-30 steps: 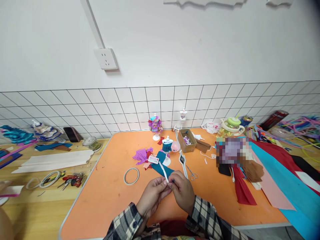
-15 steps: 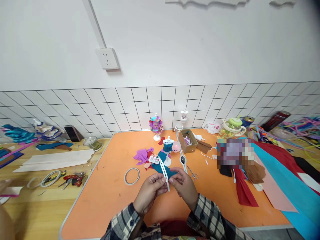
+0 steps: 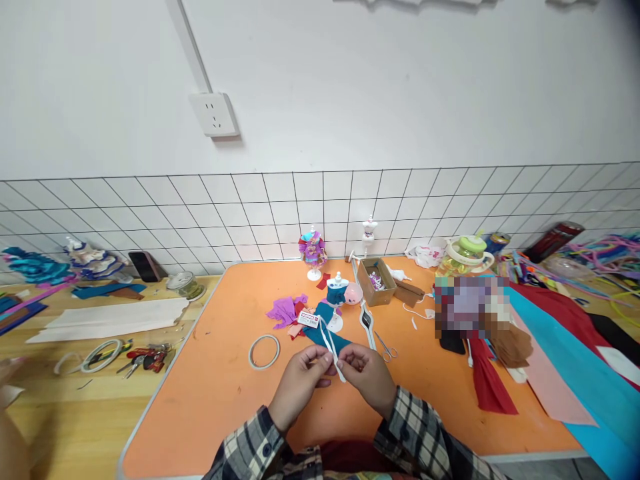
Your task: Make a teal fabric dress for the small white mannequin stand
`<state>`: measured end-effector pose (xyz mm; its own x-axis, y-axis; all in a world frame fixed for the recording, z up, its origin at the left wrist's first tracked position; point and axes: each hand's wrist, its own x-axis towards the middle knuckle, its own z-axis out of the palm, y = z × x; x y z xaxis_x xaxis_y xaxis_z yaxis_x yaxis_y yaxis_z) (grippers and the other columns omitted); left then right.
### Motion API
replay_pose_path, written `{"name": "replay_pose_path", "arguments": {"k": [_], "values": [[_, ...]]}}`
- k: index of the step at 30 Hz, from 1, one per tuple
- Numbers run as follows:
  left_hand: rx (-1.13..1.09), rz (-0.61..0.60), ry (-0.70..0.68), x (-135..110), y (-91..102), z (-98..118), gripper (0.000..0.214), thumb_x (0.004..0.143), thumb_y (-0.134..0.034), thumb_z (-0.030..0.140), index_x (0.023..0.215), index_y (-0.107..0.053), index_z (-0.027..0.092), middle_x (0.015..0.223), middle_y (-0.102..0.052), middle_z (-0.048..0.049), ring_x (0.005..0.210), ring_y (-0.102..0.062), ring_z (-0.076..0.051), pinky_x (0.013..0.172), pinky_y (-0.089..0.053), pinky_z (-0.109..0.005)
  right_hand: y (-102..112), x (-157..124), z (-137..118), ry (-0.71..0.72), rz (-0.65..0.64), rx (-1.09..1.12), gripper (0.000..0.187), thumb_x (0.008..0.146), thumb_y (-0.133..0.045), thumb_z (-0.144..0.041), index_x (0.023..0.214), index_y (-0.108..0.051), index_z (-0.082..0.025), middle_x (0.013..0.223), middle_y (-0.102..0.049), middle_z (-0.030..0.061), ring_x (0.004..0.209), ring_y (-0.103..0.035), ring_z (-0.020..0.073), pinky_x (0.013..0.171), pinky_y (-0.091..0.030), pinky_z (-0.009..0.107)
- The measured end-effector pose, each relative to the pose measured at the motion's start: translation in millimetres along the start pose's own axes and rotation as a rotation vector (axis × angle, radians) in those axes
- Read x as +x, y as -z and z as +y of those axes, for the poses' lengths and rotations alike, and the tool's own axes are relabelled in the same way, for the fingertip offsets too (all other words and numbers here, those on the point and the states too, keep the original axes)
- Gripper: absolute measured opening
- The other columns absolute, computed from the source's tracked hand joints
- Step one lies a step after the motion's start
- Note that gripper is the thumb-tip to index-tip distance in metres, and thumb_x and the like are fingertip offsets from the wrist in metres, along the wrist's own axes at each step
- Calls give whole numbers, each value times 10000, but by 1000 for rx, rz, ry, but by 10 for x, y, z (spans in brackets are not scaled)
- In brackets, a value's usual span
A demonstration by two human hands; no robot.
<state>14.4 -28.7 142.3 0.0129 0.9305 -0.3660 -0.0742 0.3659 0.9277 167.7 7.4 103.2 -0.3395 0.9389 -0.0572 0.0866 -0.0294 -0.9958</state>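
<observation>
My left hand (image 3: 301,383) pinches a narrow white strip (image 3: 329,343) between thumb and fingers. On its other side, my right hand (image 3: 369,375) has its fingers closed at the same strip. The strip is doubled into two thin lengths that rise past the fingertips, with a short tail hanging below. Behind it lies a piece of teal crepe-like material (image 3: 330,330). A small white label (image 3: 309,320) is near the strip's upper end. Just beyond stands a mini dress form (image 3: 337,291) wrapped in teal. A roll of tape (image 3: 264,352) rests left of my hands.
Scissors (image 3: 387,348) and a white-cased tool (image 3: 367,321) lie to the right. Farther back are an open cardboard box (image 3: 376,283), a dressed mini form (image 3: 313,253) and a teapot (image 3: 467,252). Coloured sheets (image 3: 555,360) cover the right side. Another person's hand (image 3: 9,370) shows at far left.
My right fingers have drawn lower, and the strip's lower end has shifted slightly right. Both hands stay on the strip. At far left, the other person's hand and its pale piece have moved.
</observation>
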Motion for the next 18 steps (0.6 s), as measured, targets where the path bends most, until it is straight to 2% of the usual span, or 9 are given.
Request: {"name": "replay_pose_path", "arguments": {"k": [3,6,9,12,16,18], "values": [[-4,104,-65,-14,-40,17,464,720,-657,563,997,-636,191,928,-639,-55,808,-641,-207,621,-520,-290,7,16,-36,23,89,109,240,767,-639,-399,693,-596,-176,581,-558,-17,533,-477,108,529,-379,233],[-1,61,-80,0,-41,34,403,727,-659,545,879,-650,172,850,-645,-54,818,-632,-213,672,-517,-297,5,11,-76,26,117,149,264,755,-656,-430,718,-634,-170,633,-602,9,583,-514,127,571,-415,250],[37,1,-151,43,-24,27,334,738,-673,487,751,-641,154,711,-620,-27,704,-587,-164,664,-476,-259,-11,-13,-107,17,102,138,269,736,-670,-432,740,-664,-164,665,-637,34,603,-546,145,593,-441,267],[78,29,-244,82,-16,6,269,735,-687,415,709,-630,153,655,-594,-6,632,-536,-137,613,-429,-232,-29,-44,-137,39,103,69,243,736,-662,-404,714,-656,-163,635,-627,30,586,-547,143,571,-437,258],[203,90,-300,74,-36,-2,213,761,-652,362,719,-626,154,668,-605,-12,649,-542,-153,619,-422,-238,-37,-73,-190,83,158,-144,175,765,-625,-325,702,-652,-165,565,-563,-5,498,-449,96,472,-371,212],[245,100,-324,48,-53,3,205,789,-620,359,756,-624,157,697,-611,-19,669,-548,-161,630,-429,-243,-36,-79,-211,104,182,-186,156,762,-624,-312,711,-653,-168,588,-551,-7,492,-447,89,443,-376,197]]}}
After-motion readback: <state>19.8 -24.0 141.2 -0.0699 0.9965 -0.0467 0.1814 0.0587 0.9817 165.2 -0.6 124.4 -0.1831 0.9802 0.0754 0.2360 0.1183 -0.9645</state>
